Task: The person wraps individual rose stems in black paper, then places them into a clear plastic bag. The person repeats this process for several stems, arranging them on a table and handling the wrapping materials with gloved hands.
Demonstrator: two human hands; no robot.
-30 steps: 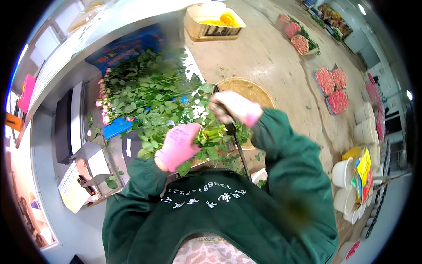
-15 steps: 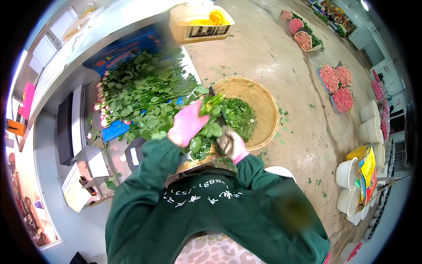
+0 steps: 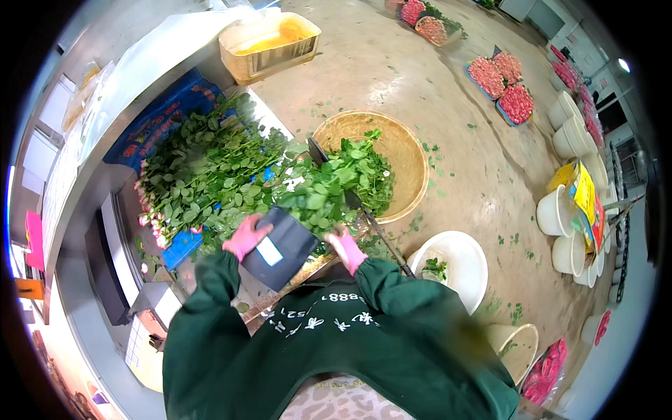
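Note:
My left hand (image 3: 243, 238), in a pink glove, grips the left edge of a dark grey, flat, panel-like piece (image 3: 283, 245) with a white label. My right hand (image 3: 346, 248), gloved in pink with a darker finger part, is just past the panel's right edge, fingers extended beside the leaves. Directly beyond the panel lies a bunch of leafy green stems (image 3: 315, 199). More cut roses (image 3: 210, 161) lie on the bench to the left, their pale pink heads (image 3: 157, 231) at the near left end. A dark bar (image 3: 378, 227) slants past the leaves.
A round tan basin (image 3: 420, 168) holding leaves stands beyond the bench. Near my right sleeve are a white bucket (image 3: 469, 269) and a cream bucket (image 3: 521, 343). A tub with yellow contents (image 3: 269, 59) stands far left. Pink flower bundles (image 3: 518, 105) sit on the floor.
My left hand has let go of the leafy stems and now grips the dark panel, which lay on the bench before. My right hand has moved slightly nearer me. The view has shifted.

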